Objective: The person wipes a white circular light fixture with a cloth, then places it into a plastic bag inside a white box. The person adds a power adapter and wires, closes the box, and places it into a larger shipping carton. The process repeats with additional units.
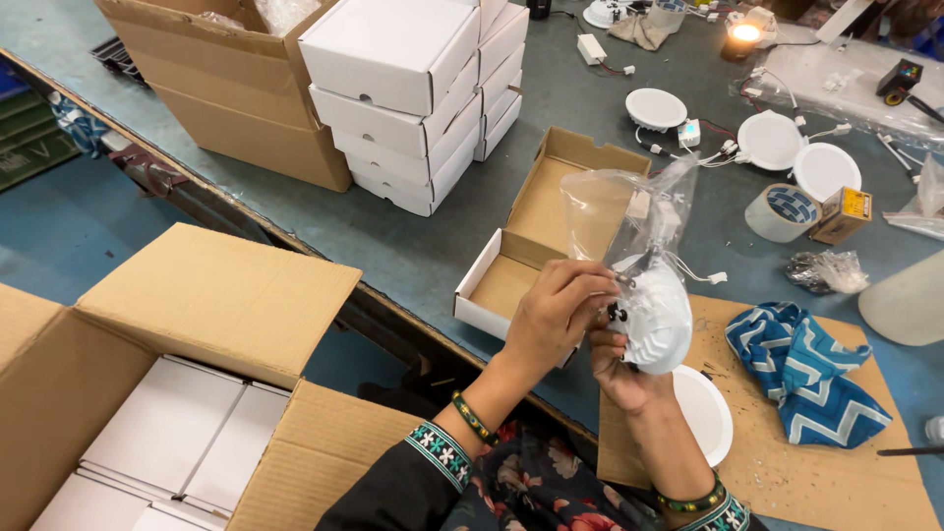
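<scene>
My left hand [554, 317] and my right hand [619, 366] both grip a round white light fitting [661, 313] that sits inside a clear plastic bag [619, 211]. The bag stands up above the hands, and a thin wire with a small plug hangs out to its right. Just behind the hands lies an open small cardboard box [536, 231], white outside and brown inside. A second white round fitting [708, 413] lies on a brown cardboard sheet [787, 472] under my right wrist.
A stack of shut white boxes [413, 98] stands at the back beside a brown carton [226, 88]. A large open carton [177, 393] with white boxes inside is at the lower left. More round fittings [772, 140], a tape roll [782, 211], a blue patterned cloth [801, 369] and a lit lamp [744, 34] lie to the right.
</scene>
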